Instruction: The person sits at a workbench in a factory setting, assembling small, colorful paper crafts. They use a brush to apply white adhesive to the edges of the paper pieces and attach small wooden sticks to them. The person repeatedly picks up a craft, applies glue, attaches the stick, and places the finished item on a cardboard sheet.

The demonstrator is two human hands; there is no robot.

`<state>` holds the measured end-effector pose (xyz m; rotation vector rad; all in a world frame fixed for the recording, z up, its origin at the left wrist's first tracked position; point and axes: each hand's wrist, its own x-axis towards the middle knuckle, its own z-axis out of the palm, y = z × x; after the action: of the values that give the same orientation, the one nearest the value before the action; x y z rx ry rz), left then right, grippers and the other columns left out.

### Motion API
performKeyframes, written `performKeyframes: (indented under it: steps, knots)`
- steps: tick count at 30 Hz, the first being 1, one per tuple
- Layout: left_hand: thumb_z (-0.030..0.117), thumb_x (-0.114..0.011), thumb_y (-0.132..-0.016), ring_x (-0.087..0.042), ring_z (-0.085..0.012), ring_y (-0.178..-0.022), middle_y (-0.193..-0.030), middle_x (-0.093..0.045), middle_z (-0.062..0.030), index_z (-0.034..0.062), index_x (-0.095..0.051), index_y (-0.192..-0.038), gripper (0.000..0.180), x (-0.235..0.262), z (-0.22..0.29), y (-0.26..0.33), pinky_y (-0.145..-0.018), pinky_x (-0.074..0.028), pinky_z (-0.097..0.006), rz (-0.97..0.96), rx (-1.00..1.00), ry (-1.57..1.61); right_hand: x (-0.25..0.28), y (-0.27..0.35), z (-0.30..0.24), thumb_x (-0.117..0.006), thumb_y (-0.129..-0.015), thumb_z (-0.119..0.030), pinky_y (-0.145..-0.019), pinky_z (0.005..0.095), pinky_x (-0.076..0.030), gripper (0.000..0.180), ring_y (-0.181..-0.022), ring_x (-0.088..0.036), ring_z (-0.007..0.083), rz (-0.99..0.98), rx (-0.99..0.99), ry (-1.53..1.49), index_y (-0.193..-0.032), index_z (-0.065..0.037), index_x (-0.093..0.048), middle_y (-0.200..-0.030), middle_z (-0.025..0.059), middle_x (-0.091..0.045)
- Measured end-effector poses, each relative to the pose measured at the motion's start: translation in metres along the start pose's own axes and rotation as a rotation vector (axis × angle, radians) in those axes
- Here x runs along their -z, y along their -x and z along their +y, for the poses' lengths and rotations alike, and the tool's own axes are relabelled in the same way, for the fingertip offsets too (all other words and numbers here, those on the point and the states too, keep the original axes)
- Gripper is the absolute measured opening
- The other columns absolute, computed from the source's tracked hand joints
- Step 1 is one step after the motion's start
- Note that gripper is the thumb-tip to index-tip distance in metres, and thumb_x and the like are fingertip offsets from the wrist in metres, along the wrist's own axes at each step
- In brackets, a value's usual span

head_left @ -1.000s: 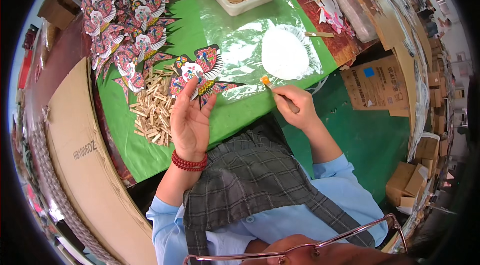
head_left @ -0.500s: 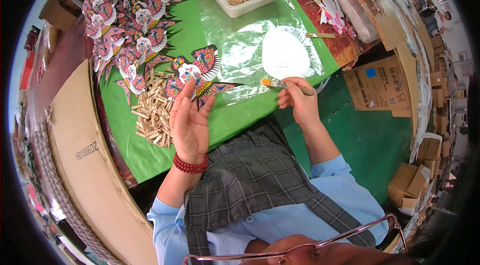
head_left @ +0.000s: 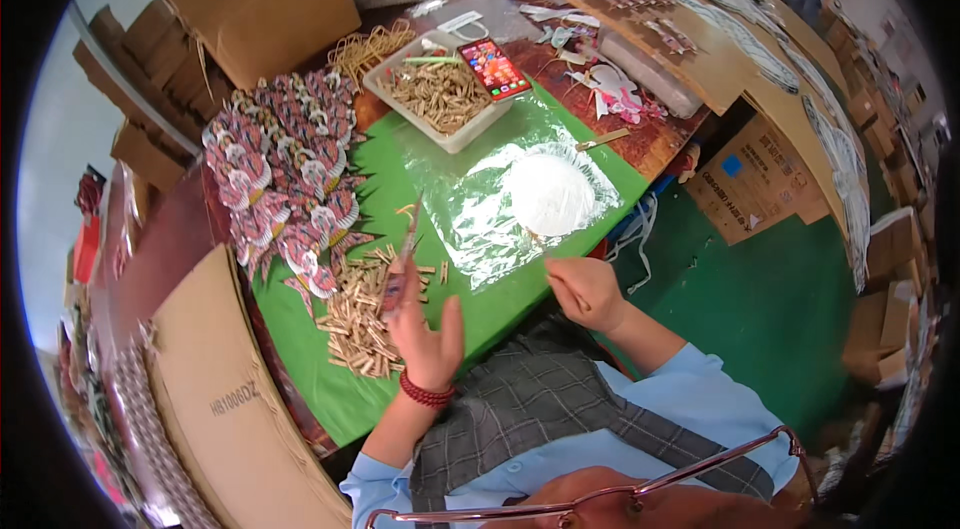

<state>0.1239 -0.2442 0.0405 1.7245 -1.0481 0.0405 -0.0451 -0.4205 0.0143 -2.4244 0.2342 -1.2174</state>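
My left hand [head_left: 428, 341] is raised over the near left of the table, thumb apart, its fingers at a colourful swallow-shaped cutout [head_left: 394, 291] that stands nearly edge-on and is blurred. Just below lies a heap of small wooden clothespins [head_left: 365, 324]. My right hand [head_left: 588, 295] is closed in a fist around a small brush, whose blurred end [head_left: 540, 243] points at the near edge of a round white mass [head_left: 552, 194]. That white mass rests on a clear plastic sheet [head_left: 470, 244] over the green table cover.
Overlapping swallow cutouts [head_left: 290, 164] cover the table's far left. Behind the sheet stands a white tray [head_left: 455, 142] of clothespins, with a phone [head_left: 493, 69] on its edge. A flat wooden stick [head_left: 604, 139] lies beside the white mass. Cardboard [head_left: 225, 379] flanks the left side.
The swallow cutout, flat on the table before, is now lifted and tilted nearly edge-on at my left hand. My right hand has turned into a fist. The whole view has shifted.
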Motion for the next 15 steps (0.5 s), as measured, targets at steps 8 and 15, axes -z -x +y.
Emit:
performKeyframes:
  steps: [8, 15]
  knots:
    - [0.018, -0.072, -0.074, -0.031, -0.0417, -0.129, -0.141, -0.023, -0.0302, -0.0143, -0.033, -0.131, 0.076, -0.059, -0.019, -0.008, -0.106, -0.029, -0.044, -0.167, -0.262, -0.159, 0.113, 0.036, 0.013, -0.047, -0.095, -0.02, -0.053, 0.0244, -0.045, 0.027, -0.061, -0.055, 0.0093, 0.631, -0.747, -0.087, -0.106, 0.001, -0.06, -0.082, 0.0061, -0.062]
    - [0.045, -0.081, -0.058, -0.015, -0.0476, -0.134, -0.143, -0.012, -0.0353, -0.0149, -0.025, -0.134, 0.112, -0.086, -0.027, 0.007, -0.111, -0.019, -0.047, -0.545, -0.233, -0.396, 0.155, 0.154, 0.095, -0.055, -0.088, -0.019, -0.042, 0.0206, -0.034, 0.016, -0.047, -0.044, 0.0074, 1.039, -1.225, -0.165, -0.092, -0.004, -0.057, -0.063, 0.0016, -0.053]
